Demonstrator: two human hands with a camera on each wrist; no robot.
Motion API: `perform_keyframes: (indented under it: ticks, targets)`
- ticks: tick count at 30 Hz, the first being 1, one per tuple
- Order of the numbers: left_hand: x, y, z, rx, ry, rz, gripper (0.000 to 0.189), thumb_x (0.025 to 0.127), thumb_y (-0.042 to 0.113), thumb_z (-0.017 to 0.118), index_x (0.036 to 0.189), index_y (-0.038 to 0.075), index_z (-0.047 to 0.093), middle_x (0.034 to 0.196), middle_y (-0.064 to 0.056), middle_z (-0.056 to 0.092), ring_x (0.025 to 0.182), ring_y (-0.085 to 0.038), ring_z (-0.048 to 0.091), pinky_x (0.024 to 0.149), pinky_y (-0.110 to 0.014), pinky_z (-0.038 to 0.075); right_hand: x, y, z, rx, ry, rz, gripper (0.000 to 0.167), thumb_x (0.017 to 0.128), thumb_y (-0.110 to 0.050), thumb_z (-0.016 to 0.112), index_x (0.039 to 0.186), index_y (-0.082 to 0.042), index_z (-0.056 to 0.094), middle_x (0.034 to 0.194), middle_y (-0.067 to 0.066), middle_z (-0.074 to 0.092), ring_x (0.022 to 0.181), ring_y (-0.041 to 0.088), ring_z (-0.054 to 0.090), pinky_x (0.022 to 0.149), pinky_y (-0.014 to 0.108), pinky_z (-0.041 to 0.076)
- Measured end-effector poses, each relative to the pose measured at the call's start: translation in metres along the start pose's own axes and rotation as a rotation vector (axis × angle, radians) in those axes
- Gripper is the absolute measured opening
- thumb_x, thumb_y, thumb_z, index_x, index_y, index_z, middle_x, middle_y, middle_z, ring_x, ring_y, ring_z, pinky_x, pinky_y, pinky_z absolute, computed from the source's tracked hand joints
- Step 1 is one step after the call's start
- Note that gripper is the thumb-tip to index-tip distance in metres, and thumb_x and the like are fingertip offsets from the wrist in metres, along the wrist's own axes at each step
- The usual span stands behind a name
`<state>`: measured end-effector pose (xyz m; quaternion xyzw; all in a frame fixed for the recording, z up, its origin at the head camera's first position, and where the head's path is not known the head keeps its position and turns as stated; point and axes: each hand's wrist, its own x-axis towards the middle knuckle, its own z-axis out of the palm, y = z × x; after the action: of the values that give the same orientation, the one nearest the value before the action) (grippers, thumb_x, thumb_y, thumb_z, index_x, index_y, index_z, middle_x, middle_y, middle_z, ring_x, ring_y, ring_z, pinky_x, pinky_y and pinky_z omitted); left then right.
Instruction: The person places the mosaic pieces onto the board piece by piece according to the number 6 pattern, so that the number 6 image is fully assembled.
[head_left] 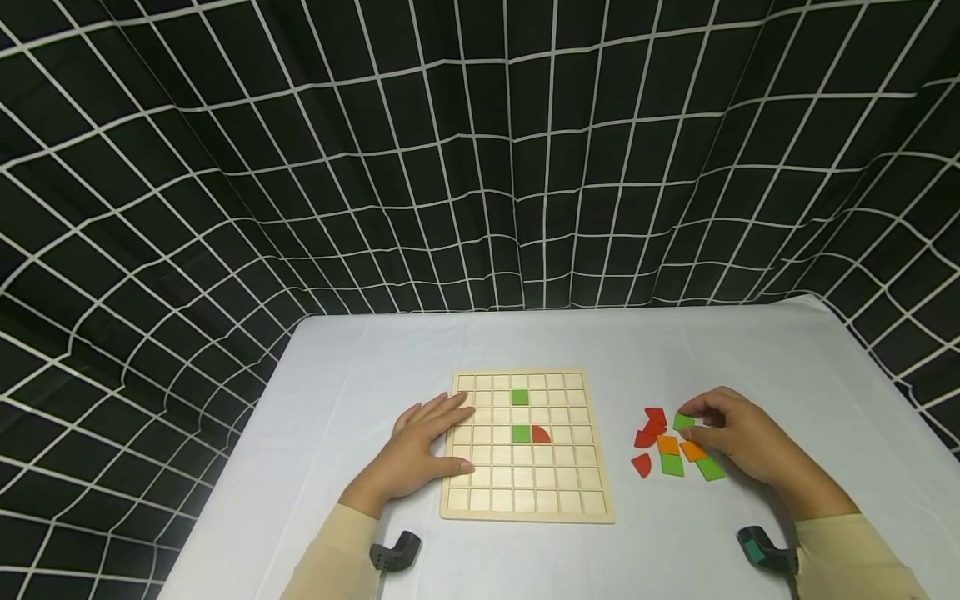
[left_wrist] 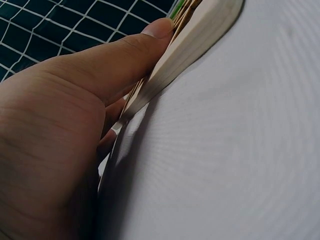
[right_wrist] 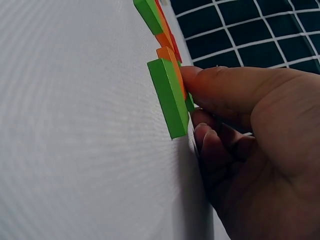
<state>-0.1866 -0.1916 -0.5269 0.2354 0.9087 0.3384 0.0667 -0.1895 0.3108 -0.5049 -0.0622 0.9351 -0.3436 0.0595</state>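
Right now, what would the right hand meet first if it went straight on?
Most likely the red pieces: the right hand points toward them, a green square between its fingers. Its height is hard to judge, so it might pass above.

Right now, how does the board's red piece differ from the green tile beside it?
The red piece is a quarter circle with one curved edge; the green tile is a square with straight sides. In the head view, the red piece sits right of the green tile. Both lie flat in the same row of the board.
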Motion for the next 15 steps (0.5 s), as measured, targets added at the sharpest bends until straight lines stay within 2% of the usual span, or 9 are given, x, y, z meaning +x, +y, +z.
perform_keyframes:
  ticks: [4, 7, 11, 15]
  targets:
    - [0.0000, 0.0002, -0.0006, 0.004, -0.004, 0.002, 0.086, 0.090, 0.057, 0.086, 0.163, 0.023, 0.055, 0.176, 0.005, 0.032, 0.164, -0.023, 0.019, 0.130, -0.055, 0.001, 0.0008, -0.0005, 0.0008, 0.001, 0.002, 0.008, 0.028, 0.095, -0.012, 0.084, 0.119, -0.002, 0.074, 0.115, 0.013, 0.064, 0.103, 0.033, 0.055, 0.085, 0.044, 0.053]
    - [0.0002, 0.0010, -0.0013, 0.010, -0.009, -0.002, 0.086, 0.090, 0.056, 0.086, 0.163, 0.023, 0.054, 0.176, 0.005, 0.032, 0.164, -0.022, 0.019, 0.130, -0.054, 0.001, 0.0009, -0.0009, 0.0013, 0.014, 0.002, 0.018, 0.028, 0.095, -0.012, 0.084, 0.119, -0.004, 0.071, 0.104, 0.009, 0.062, 0.099, 0.031, 0.054, 0.078, 0.037, 0.051]
    - [0.0005, 0.0019, -0.0018, 0.016, -0.013, -0.005, 0.086, 0.090, 0.055, 0.086, 0.163, 0.022, 0.054, 0.176, 0.005, 0.032, 0.164, -0.023, 0.019, 0.130, -0.054, 0.002, 0.0004, -0.0011, 0.0014, 0.016, -0.001, 0.016, 0.026, 0.096, -0.011, 0.083, 0.119, -0.005, 0.072, 0.095, 0.005, 0.060, 0.095, 0.028, 0.055, 0.075, 0.034, 0.050]
    - [0.0004, 0.0029, -0.0022, 0.019, -0.017, -0.010, 0.087, 0.090, 0.055, 0.086, 0.163, 0.022, 0.054, 0.176, 0.005, 0.031, 0.164, -0.022, 0.019, 0.130, -0.054, 0.002, 0.0000, -0.0004, 0.0013, 0.013, 0.003, 0.003, 0.027, 0.098, -0.010, 0.081, 0.123, -0.004, 0.073, 0.096, 0.004, 0.062, 0.096, 0.028, 0.056, 0.076, 0.033, 0.050]
